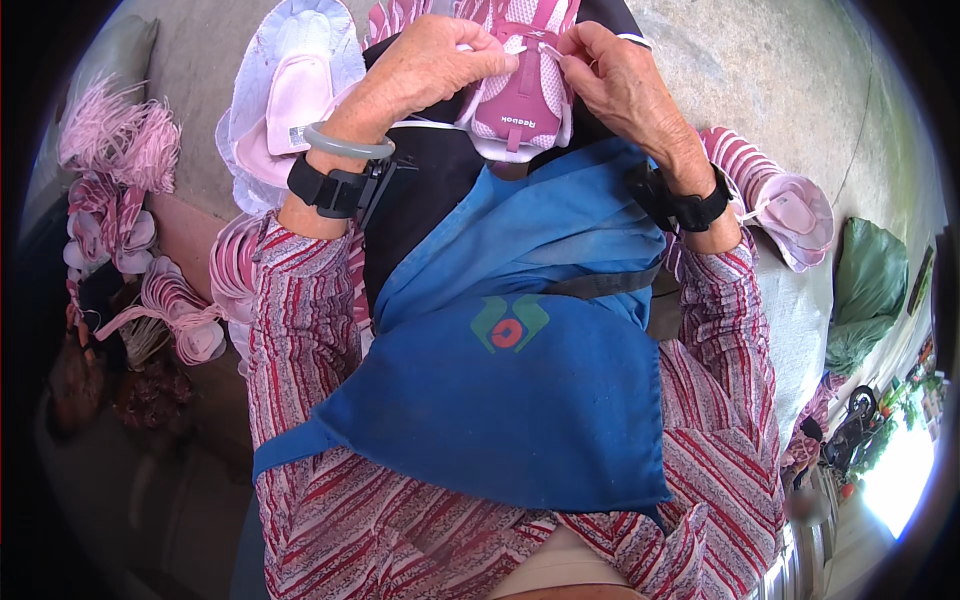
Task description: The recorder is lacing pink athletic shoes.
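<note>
A pink and white shoe upper (517, 105) lies across my lap, its mesh and darker pink tongue or toe panel facing up. My left hand (440, 62) comes over its left side, thumb and fingers pinched on a pale shoelace (530, 40). At the right side of the upper, my right hand (620, 82) is closed too, fingertips pinched at the lace's other side. The fingertips cover much of the lace. Both wrists wear black straps, and a grey ring (350, 147) circles the left one.
A stack of pale shoe uppers (300, 95) sits left of my lap. Another nested row of uppers (790, 205) is at the right. Bundled pink laces (120, 135) and more uppers (180, 310) lie far left. A green sack (868, 290) stands far right.
</note>
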Demonstrator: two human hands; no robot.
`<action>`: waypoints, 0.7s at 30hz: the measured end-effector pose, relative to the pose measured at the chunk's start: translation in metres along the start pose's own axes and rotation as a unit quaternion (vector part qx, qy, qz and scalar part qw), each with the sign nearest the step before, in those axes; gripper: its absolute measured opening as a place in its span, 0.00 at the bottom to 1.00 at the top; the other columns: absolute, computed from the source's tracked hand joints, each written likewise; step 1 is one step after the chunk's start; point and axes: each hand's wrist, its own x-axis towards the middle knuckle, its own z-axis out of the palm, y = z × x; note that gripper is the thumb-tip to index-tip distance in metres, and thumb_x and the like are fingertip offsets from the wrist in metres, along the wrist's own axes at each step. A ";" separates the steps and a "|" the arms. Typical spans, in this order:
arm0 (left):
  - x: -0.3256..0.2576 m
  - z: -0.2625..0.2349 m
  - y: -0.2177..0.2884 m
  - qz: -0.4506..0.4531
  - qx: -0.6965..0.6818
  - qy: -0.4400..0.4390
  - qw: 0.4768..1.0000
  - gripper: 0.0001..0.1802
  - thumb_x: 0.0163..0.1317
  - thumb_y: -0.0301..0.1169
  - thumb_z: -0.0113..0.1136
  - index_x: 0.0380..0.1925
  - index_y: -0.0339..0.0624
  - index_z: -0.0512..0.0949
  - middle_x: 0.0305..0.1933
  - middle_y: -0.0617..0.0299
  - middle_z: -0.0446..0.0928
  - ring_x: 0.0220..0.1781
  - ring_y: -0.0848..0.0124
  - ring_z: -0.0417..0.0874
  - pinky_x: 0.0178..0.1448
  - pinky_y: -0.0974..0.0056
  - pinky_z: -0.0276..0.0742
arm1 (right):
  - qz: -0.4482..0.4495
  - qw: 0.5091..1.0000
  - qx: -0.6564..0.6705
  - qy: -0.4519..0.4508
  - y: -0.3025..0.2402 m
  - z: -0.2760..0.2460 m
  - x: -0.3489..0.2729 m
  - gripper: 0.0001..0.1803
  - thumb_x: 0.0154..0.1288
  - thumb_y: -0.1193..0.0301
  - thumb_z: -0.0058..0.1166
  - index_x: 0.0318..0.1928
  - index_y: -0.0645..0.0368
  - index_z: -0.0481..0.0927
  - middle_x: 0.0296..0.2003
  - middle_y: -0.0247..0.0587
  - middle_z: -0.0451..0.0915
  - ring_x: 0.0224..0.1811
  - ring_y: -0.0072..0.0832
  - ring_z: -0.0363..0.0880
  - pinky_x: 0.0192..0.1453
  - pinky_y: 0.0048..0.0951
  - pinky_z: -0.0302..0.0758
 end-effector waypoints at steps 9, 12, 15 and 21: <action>0.006 0.003 0.015 -0.021 0.084 0.013 0.996 0.20 0.59 0.42 0.52 0.25 0.31 0.75 0.21 0.54 0.75 0.26 0.71 0.75 0.32 0.63 0.70 | -0.079 0.984 -0.156 0.023 0.027 -0.035 0.017 0.02 0.53 0.79 0.47 0.29 0.64 0.70 0.27 0.52 0.72 0.29 0.48 0.74 0.31 0.41 0.71; 0.009 0.003 0.006 0.030 0.036 0.023 0.999 0.20 0.60 0.41 0.52 0.24 0.32 0.75 0.20 0.59 0.73 0.25 0.73 0.73 0.30 0.64 0.68 | -0.063 0.991 -0.121 -0.008 0.020 -0.043 0.008 0.03 0.55 0.76 0.51 0.29 0.63 0.74 0.26 0.50 0.73 0.29 0.45 0.74 0.31 0.39 0.70; 0.008 -0.005 0.013 -0.037 -0.075 -0.015 0.996 0.18 0.61 0.41 0.52 0.23 0.35 0.75 0.20 0.65 0.72 0.23 0.77 0.72 0.27 0.69 0.67 | -0.084 0.988 -0.129 0.010 0.020 -0.019 -0.011 0.05 0.60 0.76 0.50 0.37 0.59 0.76 0.31 0.43 0.75 0.32 0.39 0.78 0.35 0.31 0.76; 0.001 -0.017 0.004 -0.097 -0.139 0.010 0.985 0.16 0.61 0.40 0.54 0.22 0.40 0.74 0.20 0.70 0.70 0.22 0.81 0.69 0.25 0.75 0.65 | -0.066 0.989 -0.107 0.073 0.019 -0.005 -0.016 0.06 0.60 0.76 0.51 0.39 0.59 0.76 0.31 0.41 0.76 0.32 0.36 0.79 0.35 0.28 0.76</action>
